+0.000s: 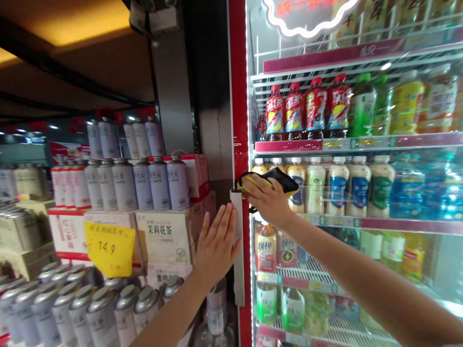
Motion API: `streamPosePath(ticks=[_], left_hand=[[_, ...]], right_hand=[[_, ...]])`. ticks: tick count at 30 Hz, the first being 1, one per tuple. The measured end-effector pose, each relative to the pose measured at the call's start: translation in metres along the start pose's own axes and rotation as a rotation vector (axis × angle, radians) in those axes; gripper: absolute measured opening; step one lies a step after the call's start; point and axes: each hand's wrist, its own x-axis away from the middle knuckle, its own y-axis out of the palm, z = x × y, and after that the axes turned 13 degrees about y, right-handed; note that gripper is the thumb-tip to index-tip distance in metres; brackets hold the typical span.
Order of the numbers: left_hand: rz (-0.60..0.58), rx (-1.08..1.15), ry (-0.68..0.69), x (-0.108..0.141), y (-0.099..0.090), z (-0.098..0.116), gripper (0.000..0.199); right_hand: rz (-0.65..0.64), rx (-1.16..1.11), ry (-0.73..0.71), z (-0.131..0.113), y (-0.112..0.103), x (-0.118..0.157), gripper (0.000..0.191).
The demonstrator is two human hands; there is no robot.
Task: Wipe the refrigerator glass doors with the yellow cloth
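Observation:
My right hand [269,198] presses a black and yellow cloth [289,183] near the left edge of a glass-fronted drinks cooler, by the top of its handle. The fingers lie over the cloth, which bunches up around them. My left hand [219,241] is stretched out flat, fingers together, against the side of the pale door handle [238,250]. Nothing shows in that hand. The handle runs down the red door frame [240,120], and part of it is hidden behind my left hand.
Behind the glass, shelves hold rows of bottles, among them red-capped tea bottles [316,108] and white-capped bottles [337,185]. At left, lilac cans [159,185] stand on cartons [164,236], with more cans [101,313] in front. A yellow price sign [110,248] hangs there.

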Motion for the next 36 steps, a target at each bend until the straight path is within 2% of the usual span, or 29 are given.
streamPosePath(ticks=[2,6,8,9,11,15,17,19,21,23,25,26,28,30,32,34,36], left_hand=[[-0.012,0.005,-0.009,0.002,0.000,0.002,0.080],[-0.030,0.037,-0.011,0.007,-0.002,0.009,0.080],[-0.034,0.048,0.000,0.008,-0.004,0.011,0.080],[-0.033,0.050,0.009,0.008,-0.005,0.011,0.080],[-0.028,0.051,0.028,0.007,-0.007,0.010,0.079],[-0.014,0.035,0.043,0.000,-0.007,0.012,0.074],[0.010,0.041,0.038,-0.004,-0.005,0.015,0.072],[0.038,0.057,0.036,-0.007,-0.002,0.020,0.072],[0.059,0.070,0.042,-0.009,-0.001,0.024,0.073],[0.067,0.075,0.052,-0.010,0.000,0.027,0.073],[0.071,0.079,0.061,-0.012,-0.001,0.029,0.072],[0.073,0.081,0.064,-0.013,-0.001,0.029,0.072],[0.075,0.088,0.074,-0.018,-0.002,0.030,0.072],[0.071,0.100,0.086,-0.025,-0.001,0.032,0.073],[0.064,0.113,0.091,-0.033,0.002,0.036,0.075],[0.059,0.124,0.088,-0.041,0.006,0.042,0.076],[0.057,0.134,0.087,-0.047,0.010,0.049,0.075]], right_hand=[[-0.017,-0.004,-0.038,-0.012,0.008,0.018,0.031],[-0.055,-0.020,-0.236,-0.035,0.019,0.094,0.027],[-0.071,-0.030,-0.311,-0.035,0.018,0.119,0.028],[-0.077,-0.027,-0.329,-0.031,0.015,0.123,0.029],[-0.070,-0.007,-0.293,-0.016,0.007,0.109,0.032],[0.024,0.025,0.031,0.017,-0.009,0.047,0.049],[0.074,0.023,0.130,0.019,-0.011,0.034,0.055],[0.095,0.025,0.131,0.012,-0.009,0.048,0.054],[0.069,0.034,0.064,0.001,-0.004,0.082,0.047],[0.021,0.034,-0.070,-0.003,0.000,0.118,0.041],[-0.014,0.020,-0.226,0.006,-0.001,0.136,0.040],[-0.020,0.018,-0.272,0.016,-0.004,0.135,0.043],[-0.013,0.041,-0.236,0.045,-0.015,0.113,0.054],[0.054,0.102,0.005,0.075,-0.029,0.075,0.072],[0.105,0.145,0.193,0.096,-0.039,0.042,0.078],[0.118,0.158,0.259,0.101,-0.044,0.031,0.078],[0.095,0.149,0.244,0.090,-0.041,0.050,0.073]])
